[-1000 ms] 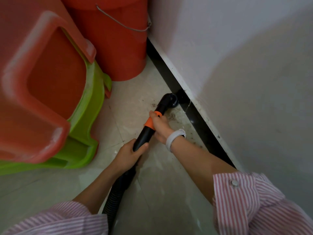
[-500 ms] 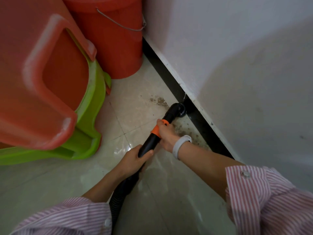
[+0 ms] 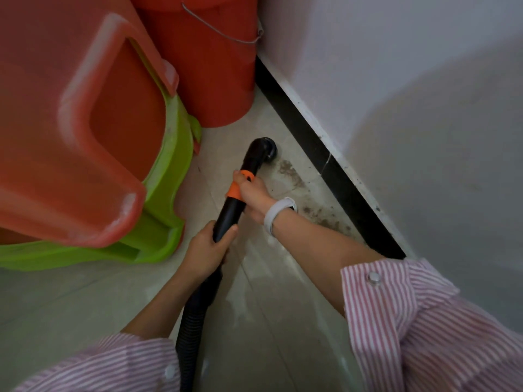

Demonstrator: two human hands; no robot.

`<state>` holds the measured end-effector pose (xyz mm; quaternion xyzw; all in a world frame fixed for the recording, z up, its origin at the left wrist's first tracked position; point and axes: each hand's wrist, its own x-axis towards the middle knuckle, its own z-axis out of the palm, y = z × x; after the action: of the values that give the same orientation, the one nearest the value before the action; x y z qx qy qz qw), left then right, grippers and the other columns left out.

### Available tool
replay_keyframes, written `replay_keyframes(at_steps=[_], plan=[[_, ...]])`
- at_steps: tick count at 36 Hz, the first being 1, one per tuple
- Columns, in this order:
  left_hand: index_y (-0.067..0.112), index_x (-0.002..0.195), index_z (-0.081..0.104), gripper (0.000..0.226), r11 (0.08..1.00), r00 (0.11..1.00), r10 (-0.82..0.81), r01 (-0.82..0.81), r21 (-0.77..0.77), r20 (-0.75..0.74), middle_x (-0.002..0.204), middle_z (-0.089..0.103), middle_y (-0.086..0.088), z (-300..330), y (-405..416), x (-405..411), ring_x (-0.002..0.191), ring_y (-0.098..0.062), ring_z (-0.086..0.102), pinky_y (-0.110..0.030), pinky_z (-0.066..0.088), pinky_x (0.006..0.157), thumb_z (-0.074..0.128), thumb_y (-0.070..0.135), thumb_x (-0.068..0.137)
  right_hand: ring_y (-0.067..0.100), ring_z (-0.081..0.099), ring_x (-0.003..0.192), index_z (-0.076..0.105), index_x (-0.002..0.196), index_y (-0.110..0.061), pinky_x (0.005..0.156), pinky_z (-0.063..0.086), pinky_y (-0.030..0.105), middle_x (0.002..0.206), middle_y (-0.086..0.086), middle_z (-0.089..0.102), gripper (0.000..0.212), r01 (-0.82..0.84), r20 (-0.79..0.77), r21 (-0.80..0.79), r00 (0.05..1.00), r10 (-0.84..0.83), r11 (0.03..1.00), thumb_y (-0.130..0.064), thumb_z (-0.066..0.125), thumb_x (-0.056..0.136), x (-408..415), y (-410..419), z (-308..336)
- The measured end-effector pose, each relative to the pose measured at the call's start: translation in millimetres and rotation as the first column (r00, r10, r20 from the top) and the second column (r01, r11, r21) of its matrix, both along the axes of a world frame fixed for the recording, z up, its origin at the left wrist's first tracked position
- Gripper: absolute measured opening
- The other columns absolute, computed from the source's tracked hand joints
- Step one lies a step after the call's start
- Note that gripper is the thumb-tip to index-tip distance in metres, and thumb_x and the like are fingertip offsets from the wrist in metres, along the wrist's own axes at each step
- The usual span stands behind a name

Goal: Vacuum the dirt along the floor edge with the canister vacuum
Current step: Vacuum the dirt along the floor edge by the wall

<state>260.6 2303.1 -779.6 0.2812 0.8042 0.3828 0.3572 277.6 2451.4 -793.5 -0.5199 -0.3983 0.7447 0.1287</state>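
A black vacuum wand [image 3: 230,215] with an orange collar [image 3: 236,190] runs from a ribbed hose [image 3: 192,315] up to a round black nozzle [image 3: 264,149] pressed on the pale floor tile. My right hand [image 3: 253,198] grips the wand at the orange collar. Lower down, my left hand [image 3: 208,250] grips the wand where it meets the hose. Brown dirt [image 3: 291,174] lies in patches to the right of the nozzle and continues as dirt specks [image 3: 325,217] along the black skirting [image 3: 334,176]. The canister itself is out of view.
A red bucket [image 3: 209,66] with a wire handle stands in the corner just behind the nozzle. Stacked red and green plastic stools [image 3: 158,210] crowd the left side. The white wall [image 3: 410,94] rises on the right above the skirting.
The nozzle has moved left and away from the skirting, onto the open tile nearer the bucket. Both hands kept their grip on the wand and moved with it.
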Motion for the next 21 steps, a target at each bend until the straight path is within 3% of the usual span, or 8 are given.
replay_keyframes(at_steps=[4,13,18,21], plan=[[0.016,0.076,0.050,0.025,0.999,1.000,0.030,-0.030,0.014,-0.004,0.056,0.055,-0.004,-6.4,10.8,-12.5,0.045,-0.019,0.054,-0.029,0.044,0.048,0.060,0.033,0.091,0.034,0.059,0.101,0.039,0.131,-0.004,0.093,0.050,0.053,0.104,0.014,0.052,0.048,-0.020,-0.005,-0.024,1.000,0.020,1.000,-0.031,0.055,0.095,-14.1,11.8,0.9],[0.013,0.075,0.050,0.027,1.000,0.998,-0.024,0.025,-0.002,0.065,0.056,0.056,-0.006,-15.3,12.8,-17.8,0.048,-0.021,0.054,-0.036,0.047,0.055,0.060,0.033,0.091,0.037,0.059,0.109,0.037,0.130,-0.004,0.094,0.050,0.052,0.106,0.014,0.052,0.046,0.026,0.033,-0.034,0.999,-0.025,0.999,-0.030,0.054,0.095,-12.0,15.2,-13.6],[0.013,0.080,0.051,0.025,0.995,0.991,-0.092,0.094,-0.019,0.098,0.059,0.058,-0.007,-9.0,13.3,-6.6,0.051,-0.020,0.055,-0.030,0.046,0.053,0.059,0.034,0.092,0.030,0.058,0.092,0.041,0.130,-0.003,0.090,0.052,0.048,0.091,0.009,0.053,0.046,0.062,0.037,-0.030,0.997,-0.061,0.998,-0.031,0.054,0.096,3.6,13.9,-17.3],[0.011,0.083,0.052,0.026,0.991,0.987,-0.128,0.130,-0.019,0.096,0.059,0.059,-0.007,-6.1,13.3,-1.1,0.049,-0.017,0.055,-0.029,0.046,0.052,0.059,0.035,0.092,0.028,0.057,0.091,0.041,0.131,-0.002,0.085,0.053,0.043,0.095,0.009,0.053,0.047,0.092,0.042,-0.038,0.995,-0.091,0.995,-0.030,0.054,0.096,14.4,13.6,-15.6]])
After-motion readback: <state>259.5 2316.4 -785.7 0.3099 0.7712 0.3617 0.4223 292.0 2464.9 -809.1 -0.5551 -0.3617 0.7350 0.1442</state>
